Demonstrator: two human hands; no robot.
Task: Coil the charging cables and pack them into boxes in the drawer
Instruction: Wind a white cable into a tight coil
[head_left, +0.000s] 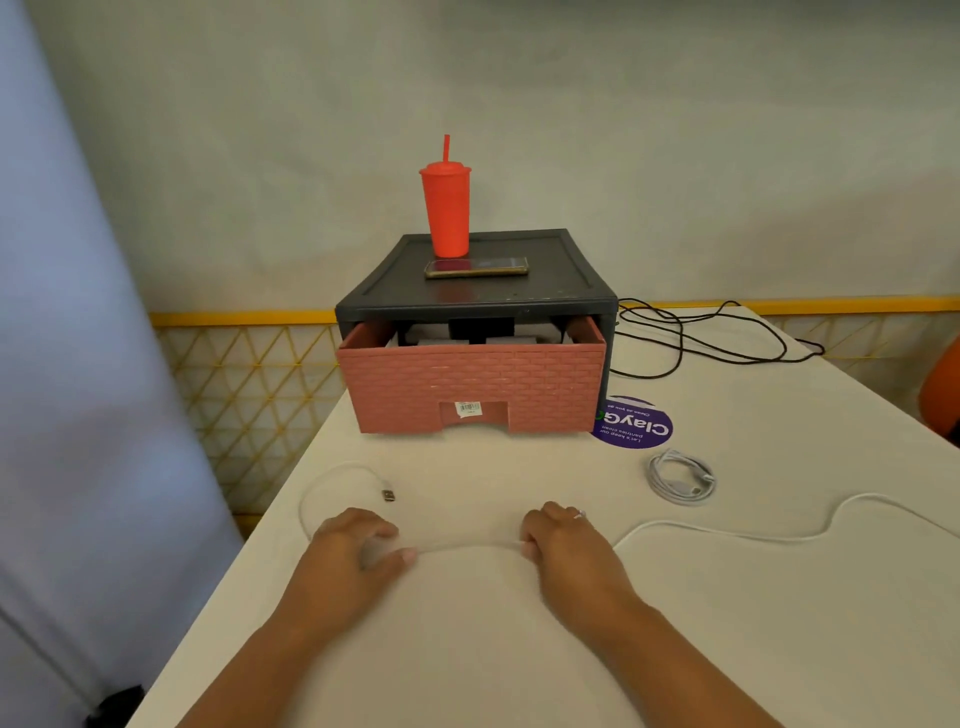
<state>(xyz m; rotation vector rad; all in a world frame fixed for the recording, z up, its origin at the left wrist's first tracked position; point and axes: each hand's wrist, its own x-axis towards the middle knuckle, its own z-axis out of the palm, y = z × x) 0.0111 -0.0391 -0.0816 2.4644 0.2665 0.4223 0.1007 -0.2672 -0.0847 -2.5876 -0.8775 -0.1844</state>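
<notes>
While we look down through the head view, the clearest writing sits on one round purple sticker (638, 427) on the white table (753, 623). It reads "ClayG" upside down to us, and the small lines under it seem to say "Let's keep our pantries clean", though the print is too fine for us to be sure. One barcode label (468, 409) is stuck low on the pink brick-patterned drawer (467, 379), which stands partly pulled out of one dark grey cabinet (550, 280); pale and black boxes (511, 339) show inside.

On the cabinet we count one red tumbler (447, 213) with a straw and one phone (475, 266) lying flat just in front of it.

We count three cables. One black cable (691, 340) sprawls behind the cabinet's right side, and one coiled white cable (681, 477) lies near the sticker. One loose white cable (467, 545) is stretched between our hands. Our left hand (358, 540) and right hand (563, 538) each pinch it with curled fingers, and its USB plug (388, 494) rests on the table.
</notes>
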